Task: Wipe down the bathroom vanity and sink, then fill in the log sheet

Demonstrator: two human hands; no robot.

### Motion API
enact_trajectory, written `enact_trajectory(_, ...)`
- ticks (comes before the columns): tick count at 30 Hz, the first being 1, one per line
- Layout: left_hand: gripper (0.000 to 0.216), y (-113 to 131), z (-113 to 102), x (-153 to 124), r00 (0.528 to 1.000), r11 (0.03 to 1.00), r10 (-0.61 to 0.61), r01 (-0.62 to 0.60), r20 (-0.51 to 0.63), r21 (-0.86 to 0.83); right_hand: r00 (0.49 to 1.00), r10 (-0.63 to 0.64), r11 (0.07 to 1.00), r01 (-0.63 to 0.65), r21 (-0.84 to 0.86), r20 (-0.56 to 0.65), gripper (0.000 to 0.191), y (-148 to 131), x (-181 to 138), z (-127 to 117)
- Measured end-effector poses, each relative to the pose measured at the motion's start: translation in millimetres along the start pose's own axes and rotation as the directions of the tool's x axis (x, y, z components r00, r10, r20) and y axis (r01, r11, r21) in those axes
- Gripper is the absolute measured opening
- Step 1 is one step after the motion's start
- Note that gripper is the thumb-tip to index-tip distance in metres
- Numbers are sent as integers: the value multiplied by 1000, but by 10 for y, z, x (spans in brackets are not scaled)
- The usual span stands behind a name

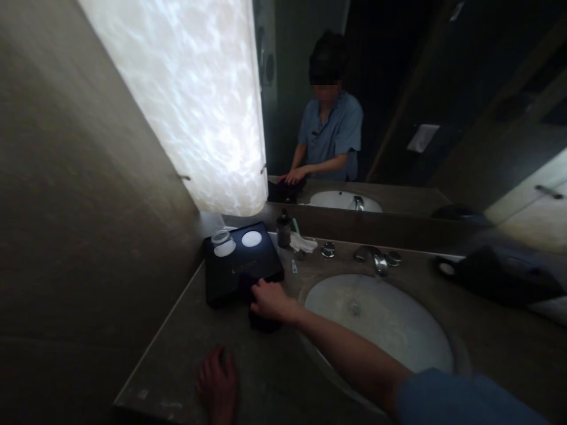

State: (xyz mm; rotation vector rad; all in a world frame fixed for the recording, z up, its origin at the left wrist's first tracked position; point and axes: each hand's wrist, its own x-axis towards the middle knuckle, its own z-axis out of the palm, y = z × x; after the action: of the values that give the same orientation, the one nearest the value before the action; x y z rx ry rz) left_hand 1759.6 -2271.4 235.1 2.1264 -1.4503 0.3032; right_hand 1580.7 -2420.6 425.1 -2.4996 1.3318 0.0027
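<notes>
My right hand reaches across the counter, its fingers closed on a dark cloth. Part of the cloth hangs below the hand, and part lies against the front edge of a flat black box with small gold lettering. On top of the box are two white round discs and a clear glass. Lower down, my left hand rests on the stone countertop, holding nothing, with thumb and fingers apart. Dim light blurs the edges of the cloth.
Right of my hands is an oval white sink with a chrome faucet. Behind the box stand a dark bottle and a crumpled white cloth. A small tube lies nearby. Dark fabric sits far right.
</notes>
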Motion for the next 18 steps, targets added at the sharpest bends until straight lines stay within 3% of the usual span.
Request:
enact_trajectory(2,54,-49,29,19,997,1000,-24,24,76,4,999,-41,998,40,39,12,45,-146,-390,501)
enact_trajectory(4,57,-82,38,49,989,998,-68,68,134,0,991,-117,991,111,78,71,52,-113,-903,1058)
enact_trajectory(6,59,-84,23,86,979,992,-117,122,168,-16,976,-156,987,147,70,151,43,131,-1569,1508)
enact_trajectory(8,64,-61,-4,119,974,989,-140,146,178,-21,967,-72,992,43,122,243,41,556,-2390,1736)
enact_trajectory(11,72,-20,-41,148,978,993,-112,117,179,-20,978,152,947,-186,260,146,68,1390,-3743,1708)
enact_trajectory(14,76,-17,-52,167,975,991,-135,136,174,2,844,526,800,-532,277,102,62,2268,-4830,1548)
enact_trajectory(16,75,-18,-42,191,963,982,-189,185,193,39,728,686,697,-665,268,21,55,2790,-5205,1428)
enact_trajectory(18,71,35,-20,230,944,970,-244,236,223,63,634,772,622,-735,271,-50,50,3215,-5254,1217)
